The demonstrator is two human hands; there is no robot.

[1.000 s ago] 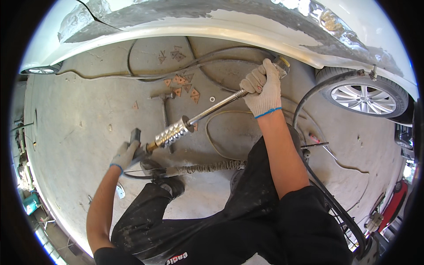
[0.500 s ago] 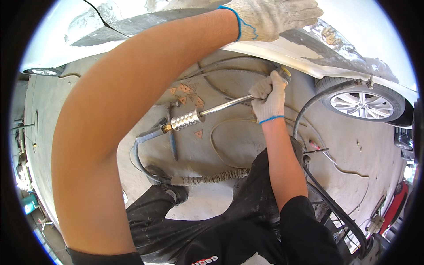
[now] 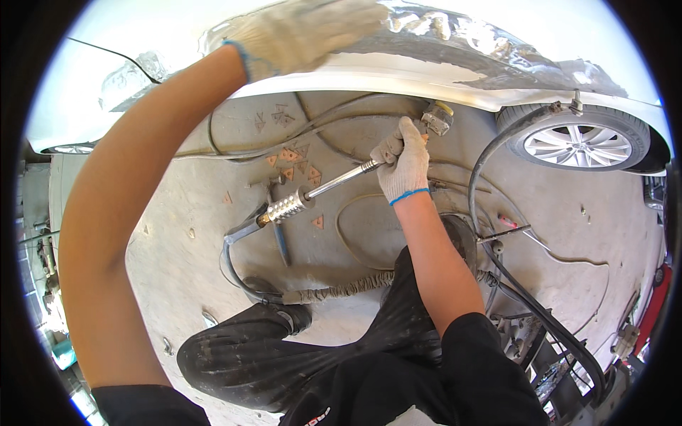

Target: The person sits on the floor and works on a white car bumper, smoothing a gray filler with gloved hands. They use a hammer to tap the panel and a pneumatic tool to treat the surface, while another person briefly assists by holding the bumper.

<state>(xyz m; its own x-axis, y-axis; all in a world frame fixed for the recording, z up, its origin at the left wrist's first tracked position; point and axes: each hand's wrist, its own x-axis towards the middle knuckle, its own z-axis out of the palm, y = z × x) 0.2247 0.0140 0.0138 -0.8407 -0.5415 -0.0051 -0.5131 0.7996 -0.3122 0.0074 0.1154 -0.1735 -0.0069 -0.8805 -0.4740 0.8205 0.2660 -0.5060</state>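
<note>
My left hand [image 3: 305, 39], in a cream knit glove with a blue cuff, lies stretched out flat against the white car's side panel [image 3: 426, 46], where the paint is ground to bare grey metal. Motion blurs its fingers, but nothing shows in them. Below the panel my right hand [image 3: 403, 163], gloved alike, is closed around the front end of a slide hammer [image 3: 341, 179]. The tool slants down to the left, with its knobbed silver weight [image 3: 290, 206] near the rear handle [image 3: 244, 231]. A cable runs from that handle. Beyond my right fist sits a yellow-and-grey block [image 3: 437, 118].
Several triangular orange sandpaper pieces [image 3: 288, 155] and a hammer [image 3: 282, 245] lie on the concrete floor. Hoses and cables [image 3: 320, 128] loop under the car. A thick cable is clamped near the wheel [image 3: 579, 145] at right. Welding equipment [image 3: 526, 341] stands beside my right arm.
My left hand has slid leftward along the panel. The right hand still grips the slide hammer, which sits slightly farther left and lower in view.
</note>
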